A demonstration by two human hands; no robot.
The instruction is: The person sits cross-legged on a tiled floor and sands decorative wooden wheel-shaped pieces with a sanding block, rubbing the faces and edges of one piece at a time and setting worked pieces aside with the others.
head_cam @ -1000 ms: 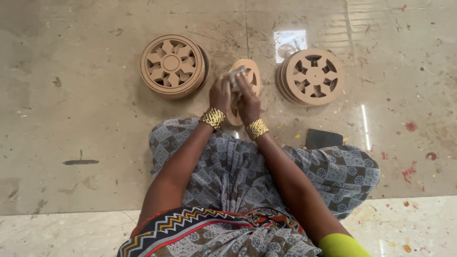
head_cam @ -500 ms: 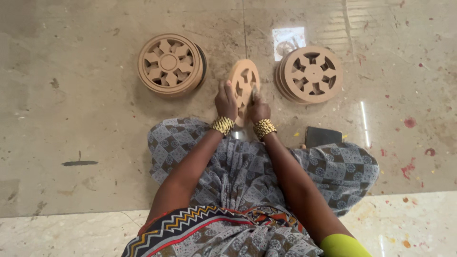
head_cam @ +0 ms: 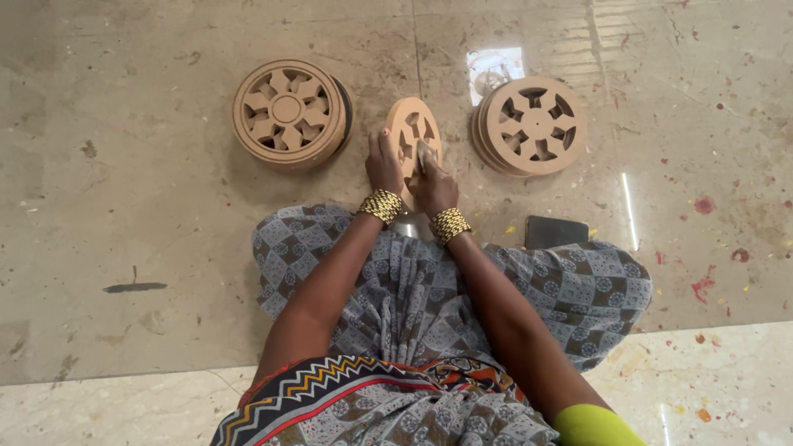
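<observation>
Three lots of cut-out wooden discs on the floor: one stack of wheel-pattern discs (head_cam: 287, 113) upper left of centre, one second stack (head_cam: 531, 125) upper right, one single disc (head_cam: 413, 136) upright on edge between them, top centre. Left hand (head_cam: 383, 162) grips the single disc's left rim, fingers closed on it; right hand (head_cam: 433, 183) presses a small pad, too hidden to name, to its face. One dark flat block (head_cam: 555, 231) right of the wrists. Bare floor (head_cam: 124, 190) lies open left and far right.
</observation>
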